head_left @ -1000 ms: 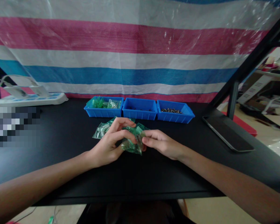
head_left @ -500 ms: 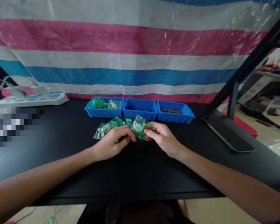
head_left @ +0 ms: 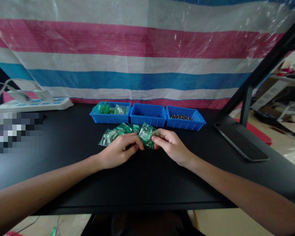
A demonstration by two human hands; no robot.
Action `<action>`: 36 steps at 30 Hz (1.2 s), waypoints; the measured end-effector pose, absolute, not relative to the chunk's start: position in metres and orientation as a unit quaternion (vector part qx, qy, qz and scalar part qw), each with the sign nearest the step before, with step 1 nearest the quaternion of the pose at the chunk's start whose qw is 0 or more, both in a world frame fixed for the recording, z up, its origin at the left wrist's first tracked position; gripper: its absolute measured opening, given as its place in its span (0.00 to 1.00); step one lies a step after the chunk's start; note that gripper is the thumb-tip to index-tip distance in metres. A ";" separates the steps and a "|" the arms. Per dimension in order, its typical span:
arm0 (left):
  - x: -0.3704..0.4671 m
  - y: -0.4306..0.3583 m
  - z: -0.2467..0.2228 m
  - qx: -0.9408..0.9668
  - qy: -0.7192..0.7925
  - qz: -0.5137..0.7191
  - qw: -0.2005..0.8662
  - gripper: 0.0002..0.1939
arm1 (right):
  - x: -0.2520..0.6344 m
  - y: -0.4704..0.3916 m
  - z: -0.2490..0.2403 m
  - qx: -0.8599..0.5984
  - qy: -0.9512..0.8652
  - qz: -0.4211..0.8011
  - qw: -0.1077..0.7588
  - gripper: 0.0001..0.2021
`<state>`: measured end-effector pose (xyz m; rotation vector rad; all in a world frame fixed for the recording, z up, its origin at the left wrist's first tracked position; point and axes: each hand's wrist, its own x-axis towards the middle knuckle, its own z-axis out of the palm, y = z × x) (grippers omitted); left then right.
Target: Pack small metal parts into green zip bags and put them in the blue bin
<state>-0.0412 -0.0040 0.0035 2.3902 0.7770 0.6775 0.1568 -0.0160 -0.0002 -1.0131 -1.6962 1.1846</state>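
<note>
A small clear plastic bag [head_left: 145, 133], with a green sheen and pale pieces inside, stands tilted between my hands just above the black table. My right hand [head_left: 172, 144] is closed on its right side, thumb and index finger pinching it. At its lower left edge, my left hand [head_left: 120, 149] is curled with the fingertips closed against the bag; the exact grip is partly hidden. Behind my left hand lie more clear plastic bags [head_left: 110, 136] holding pale, short pieces, partly covered by the fingers.
Three blue bins stand in a row behind: the left bin [head_left: 109, 119] holds green pieces and a bag, the middle bin [head_left: 147, 122] a few dark bits, the right bin [head_left: 186, 125] small metal parts. A phone [head_left: 241, 141] lies right; a power strip [head_left: 34, 105] left.
Between the frames the bag's top has tipped slightly lower. Both hands stay almost in place, and the whole view has shifted a little.
</note>
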 end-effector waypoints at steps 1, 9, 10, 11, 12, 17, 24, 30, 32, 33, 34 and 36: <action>-0.041 -0.004 0.004 0.886 0.285 0.249 0.266 0.10 | 0.157 -0.016 -0.001 -0.402 -0.676 0.468 0.403 0.07; -0.045 -0.007 0.005 0.899 0.253 0.214 0.284 0.10 | 0.157 -0.019 -0.001 -0.397 -0.712 0.443 0.372 0.08; -0.045 -0.007 0.005 0.901 0.250 0.210 0.285 0.10 | 0.156 -0.019 -0.001 -0.397 -0.716 0.440 0.369 0.08; -0.045 -0.008 0.005 0.903 0.247 0.206 0.286 0.10 | 0.156 -0.019 -0.001 -0.396 -0.721 0.436 0.366 0.08; -0.045 -0.008 0.005 0.903 0.246 0.204 0.285 0.10 | 0.156 -0.020 -0.001 -0.395 -0.726 0.431 0.362 0.08; -0.045 -0.008 0.006 0.908 0.231 0.205 0.284 0.09 | 0.154 -0.024 0.001 -0.395 -0.769 0.374 0.335 0.06; -0.045 -0.006 0.006 0.892 0.243 0.234 0.300 0.07 | 0.155 -0.026 0.003 -0.392 -0.796 0.332 0.321 0.05; -0.045 -0.005 0.010 0.869 0.260 0.252 0.338 0.05 | 0.155 -0.026 0.003 -0.404 -0.795 0.283 0.352 0.05; -0.045 -0.005 0.010 0.858 0.259 0.258 0.362 0.05 | 0.155 -0.026 0.004 -0.399 -0.803 0.254 0.364 0.04; -0.045 -0.005 0.010 0.850 0.258 0.263 0.376 0.05 | 0.156 -0.026 0.004 -0.396 -0.807 0.240 0.367 0.03; -0.046 -0.005 0.010 0.842 0.255 0.269 0.392 0.05 | 0.156 -0.027 0.003 -0.393 -0.812 0.227 0.367 0.03; -0.046 -0.005 0.008 0.824 0.250 0.281 0.423 0.06 | 0.157 -0.027 0.003 -0.389 -0.821 0.205 0.363 0.03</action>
